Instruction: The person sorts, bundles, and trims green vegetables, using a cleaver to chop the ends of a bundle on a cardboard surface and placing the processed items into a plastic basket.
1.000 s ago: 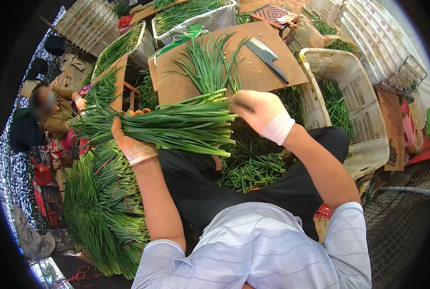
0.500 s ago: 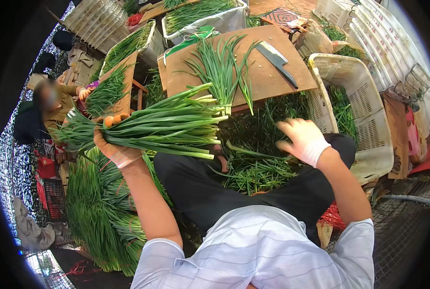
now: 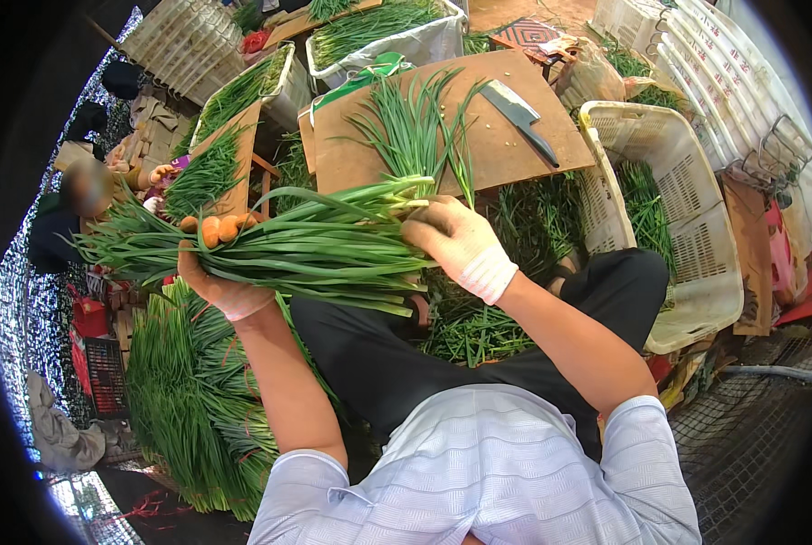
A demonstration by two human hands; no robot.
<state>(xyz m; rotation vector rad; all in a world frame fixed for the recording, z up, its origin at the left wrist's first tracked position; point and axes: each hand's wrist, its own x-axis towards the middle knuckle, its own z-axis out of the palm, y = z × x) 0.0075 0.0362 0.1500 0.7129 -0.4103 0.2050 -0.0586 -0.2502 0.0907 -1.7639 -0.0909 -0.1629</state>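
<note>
A thick bunch of garlic chives (image 3: 333, 241) lies sideways above my lap, leaf tips to the left and pale stem ends to the right. My left hand (image 3: 219, 263), in a thin glove with a white cuff, is wrapped round the leafy part from below, its fingers curling over the top. At the stem ends, my right hand (image 3: 456, 238), gloved alike, has its fingers bent and pressed on the stems; its fingertips are partly hidden. Just beyond, a smaller bundle of garlic chives (image 3: 406, 123) rests on a wooden board (image 3: 342, 150), with a cleaver (image 3: 519, 118) to its right.
Tied bunches of chives (image 3: 192, 400) are piled at my left. A white plastic crate (image 3: 697, 213) stands at my right, with greens inside. Loose leaves (image 3: 478, 336) cover the ground between my legs. Another person (image 3: 88, 191) sits at the far left beside a chive-laden plank (image 3: 233, 168).
My right hand has moved left from the open space near the crate onto the stem ends of the bunch. The left hand keeps its hold, and the bunch has shifted slightly.
</note>
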